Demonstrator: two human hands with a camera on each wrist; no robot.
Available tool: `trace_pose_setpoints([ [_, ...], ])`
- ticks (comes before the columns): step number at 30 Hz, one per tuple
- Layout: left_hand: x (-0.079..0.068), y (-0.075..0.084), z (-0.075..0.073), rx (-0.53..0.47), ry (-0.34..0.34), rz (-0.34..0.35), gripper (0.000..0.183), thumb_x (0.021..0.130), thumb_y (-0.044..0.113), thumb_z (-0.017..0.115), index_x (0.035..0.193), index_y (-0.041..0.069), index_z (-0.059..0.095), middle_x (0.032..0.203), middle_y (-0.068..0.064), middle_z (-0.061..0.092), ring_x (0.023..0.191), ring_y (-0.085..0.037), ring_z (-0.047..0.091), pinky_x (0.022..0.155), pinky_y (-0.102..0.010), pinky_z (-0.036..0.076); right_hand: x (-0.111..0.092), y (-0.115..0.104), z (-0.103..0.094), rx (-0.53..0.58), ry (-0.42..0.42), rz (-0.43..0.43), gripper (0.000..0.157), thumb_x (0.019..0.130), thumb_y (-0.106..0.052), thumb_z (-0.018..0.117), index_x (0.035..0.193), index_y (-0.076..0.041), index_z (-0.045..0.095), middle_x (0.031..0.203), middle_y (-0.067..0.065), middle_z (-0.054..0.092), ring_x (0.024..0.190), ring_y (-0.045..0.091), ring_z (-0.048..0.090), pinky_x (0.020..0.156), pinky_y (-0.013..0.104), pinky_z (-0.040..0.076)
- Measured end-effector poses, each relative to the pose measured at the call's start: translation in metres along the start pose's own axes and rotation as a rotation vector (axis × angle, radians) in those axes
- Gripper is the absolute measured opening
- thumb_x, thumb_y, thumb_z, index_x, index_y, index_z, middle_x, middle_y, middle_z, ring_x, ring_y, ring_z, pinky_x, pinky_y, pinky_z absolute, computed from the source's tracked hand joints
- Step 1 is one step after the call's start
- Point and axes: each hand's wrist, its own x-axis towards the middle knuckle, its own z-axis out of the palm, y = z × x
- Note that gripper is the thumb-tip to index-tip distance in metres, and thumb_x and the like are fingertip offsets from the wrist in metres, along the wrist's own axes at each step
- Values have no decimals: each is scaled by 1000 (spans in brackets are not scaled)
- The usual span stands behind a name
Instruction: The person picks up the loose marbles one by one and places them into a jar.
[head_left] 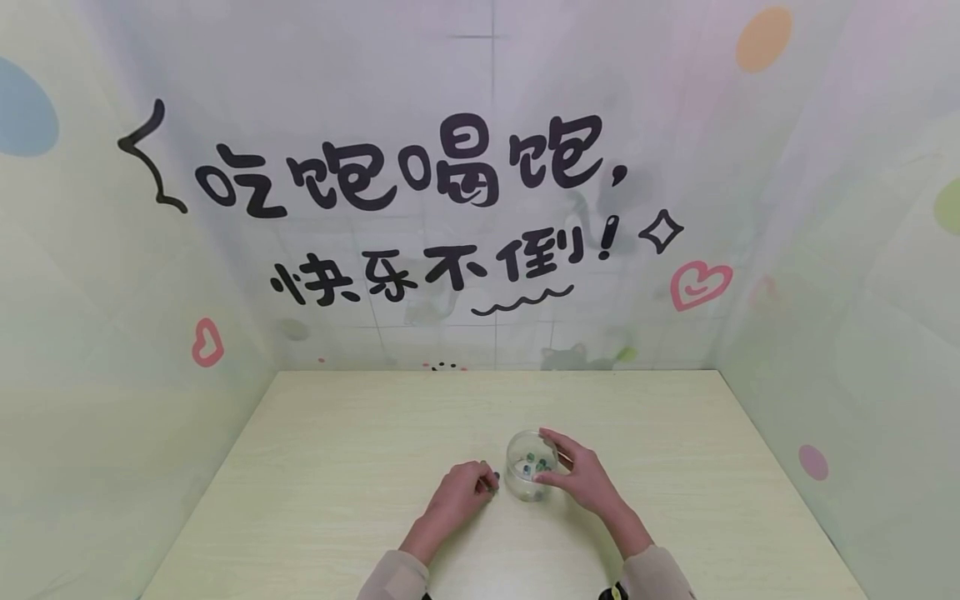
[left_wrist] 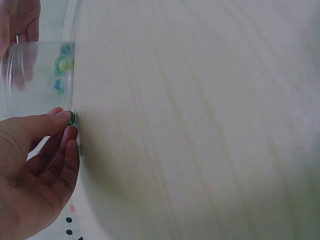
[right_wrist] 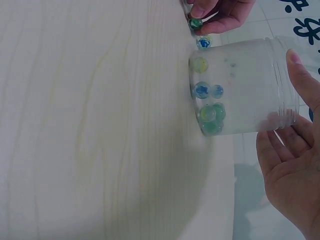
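A clear jar [right_wrist: 250, 90] stands upright on the table, with several blue, green and yellowish glass marbles [right_wrist: 202, 90] on its bottom. My right hand [head_left: 588, 483] holds it near the rim, thumb on one side and fingers on the other. Just left of the jar, my left hand [head_left: 461, 492] pinches a green marble [left_wrist: 72, 118] between thumb and fingertips, low at the tabletop. Between that hand and the jar lies a blue-and-clear marble [right_wrist: 204, 43], seen in the right wrist view.
The pale wood-grain table [head_left: 337, 442] is enclosed by a printed back wall [head_left: 360, 233] with black lettering and by side walls to the left and right.
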Motion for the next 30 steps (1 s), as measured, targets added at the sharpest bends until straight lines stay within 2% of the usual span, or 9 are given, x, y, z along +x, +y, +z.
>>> trace_pose_setpoints([
  [22,1,-1,0,14,11,9,13,85,0,72,87,12,69,84,3,66,72,-4,54,61,-18,46,-1,-3,0,-2,-8,-9,68,85,-9,77,145,3,46,148,24,49,139,43,44,111,52,42],
  [30,1,-1,-1,16,19,12,13,85,-1,71,87,12,70,86,0,67,72,-4,53,62,-18,46,0,-3,0,19,-14,-2,68,86,-9,77,145,2,46,149,23,49,140,42,43,112,52,42],
])
